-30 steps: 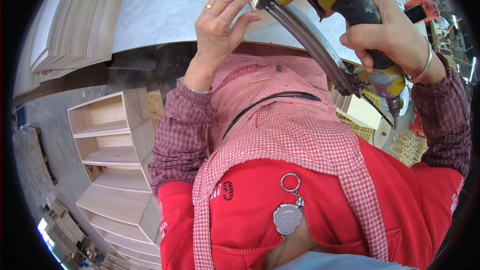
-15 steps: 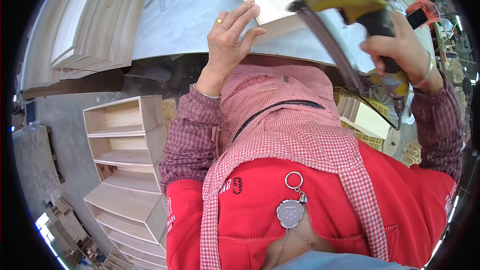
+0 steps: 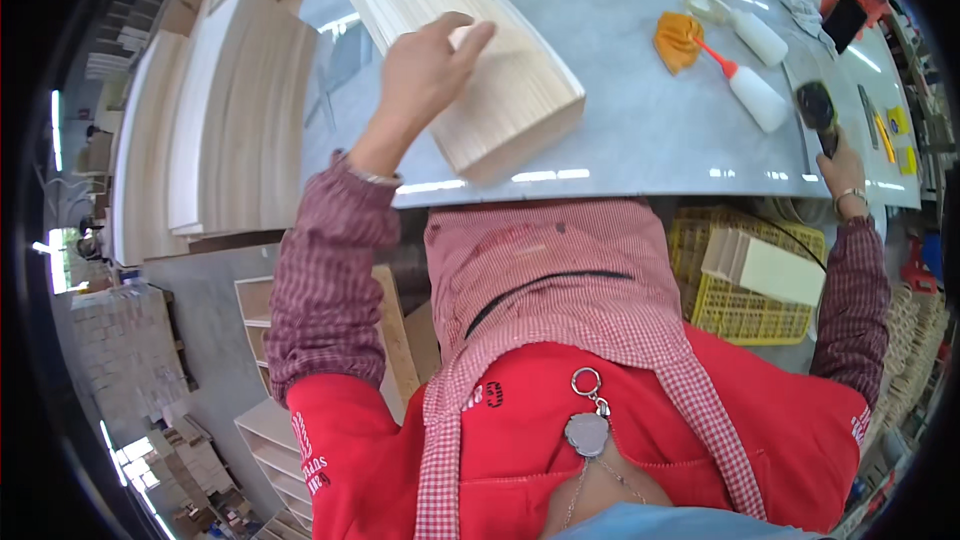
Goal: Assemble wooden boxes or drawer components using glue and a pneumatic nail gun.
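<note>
My left hand point(image 3: 425, 70) lies flat with fingers spread on top of a long pale wooden box piece point(image 3: 510, 100). That piece lies at an angle on the grey table point(image 3: 640, 130), its near end close to the table's front edge. Far to the right, my right hand point(image 3: 843, 168) grips the lower end of a dark power tool point(image 3: 817, 108) at the table's right edge. Only the tool's dark handle part shows. My red apron and checked sleeves fill the lower half of the view.
Two white glue bottles point(image 3: 752, 95) point(image 3: 757, 35) and an orange cloth point(image 3: 678, 40) lie on the table's right part. Stacked pale boards point(image 3: 220, 110) stand at the left. A yellow crate point(image 3: 740, 310) holding a wooden block point(image 3: 765, 265) sits under the table. Shelf units point(image 3: 262, 305) stand on the floor.
The view has tipped down onto the table. My right hand has lowered the yellow and dark tool from in front of me to the table's right edge. My left hand now rests on the wooden piece.
</note>
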`<state>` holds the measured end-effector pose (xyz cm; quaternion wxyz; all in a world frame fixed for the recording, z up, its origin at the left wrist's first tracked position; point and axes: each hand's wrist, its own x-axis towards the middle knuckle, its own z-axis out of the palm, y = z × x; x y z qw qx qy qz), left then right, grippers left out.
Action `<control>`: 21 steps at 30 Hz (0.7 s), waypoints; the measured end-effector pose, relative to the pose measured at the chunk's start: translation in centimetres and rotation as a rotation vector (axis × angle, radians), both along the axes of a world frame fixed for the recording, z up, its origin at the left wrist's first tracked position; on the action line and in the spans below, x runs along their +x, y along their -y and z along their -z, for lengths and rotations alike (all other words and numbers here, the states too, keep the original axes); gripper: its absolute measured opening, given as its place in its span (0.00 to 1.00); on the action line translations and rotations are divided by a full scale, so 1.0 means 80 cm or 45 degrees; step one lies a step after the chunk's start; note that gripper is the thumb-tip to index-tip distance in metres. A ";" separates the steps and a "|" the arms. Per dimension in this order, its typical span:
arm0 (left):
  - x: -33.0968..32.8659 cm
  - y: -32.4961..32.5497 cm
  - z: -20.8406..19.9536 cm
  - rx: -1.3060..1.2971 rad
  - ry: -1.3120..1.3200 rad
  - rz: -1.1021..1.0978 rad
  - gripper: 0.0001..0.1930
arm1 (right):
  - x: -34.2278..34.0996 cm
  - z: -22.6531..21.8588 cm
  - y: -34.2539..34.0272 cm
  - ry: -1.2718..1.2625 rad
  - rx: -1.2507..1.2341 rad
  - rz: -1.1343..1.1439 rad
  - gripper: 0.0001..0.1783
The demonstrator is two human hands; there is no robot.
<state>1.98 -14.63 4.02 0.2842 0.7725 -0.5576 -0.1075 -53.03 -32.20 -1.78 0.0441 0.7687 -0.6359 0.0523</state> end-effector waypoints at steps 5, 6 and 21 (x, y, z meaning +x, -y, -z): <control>-0.010 0.094 0.015 0.165 0.676 0.026 0.25 | -0.025 0.051 0.023 -0.219 0.130 0.241 0.35; -0.014 0.106 0.015 0.246 0.777 0.034 0.25 | -0.031 0.061 0.029 -0.235 0.114 0.263 0.35; 0.055 0.006 -0.096 0.178 0.760 -0.084 0.12 | 0.026 0.058 0.031 0.364 -0.241 -0.099 0.30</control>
